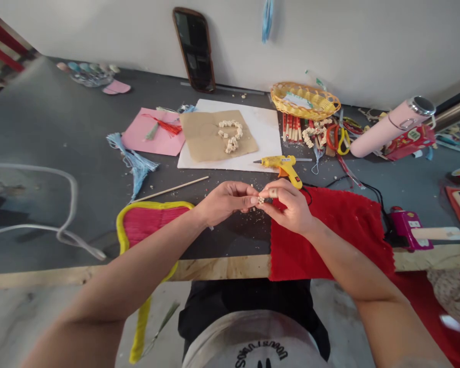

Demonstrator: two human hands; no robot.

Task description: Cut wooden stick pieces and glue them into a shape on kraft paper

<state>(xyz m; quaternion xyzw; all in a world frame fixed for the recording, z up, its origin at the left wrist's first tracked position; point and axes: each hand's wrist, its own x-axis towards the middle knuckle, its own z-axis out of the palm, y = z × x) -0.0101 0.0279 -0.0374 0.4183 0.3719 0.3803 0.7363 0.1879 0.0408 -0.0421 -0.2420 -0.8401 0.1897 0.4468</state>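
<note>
My left hand (233, 198) and my right hand (289, 204) meet above the table, fingertips pinched together. Between them is a small cluster of pale beige pieces (261, 200), partly hidden by the fingers. Both hands are closed on it. Just beyond lies a yellow hot glue gun (281, 163), its nozzle towards the left. A curved chain of similar beige pieces (234, 134) rests on a brown paper sheet (199, 135). Tiny crumbs are scattered on the table under my hands.
A red cloth (329, 230) hangs over the table's front edge. Left are a yellow-rimmed pink fan shape (153, 222), a thin stick (172, 189) and a blue tassel (136, 163). A wicker basket (305, 99), scissors (339, 139), pink bottle (393, 128) and phone (194, 50) stand farther back.
</note>
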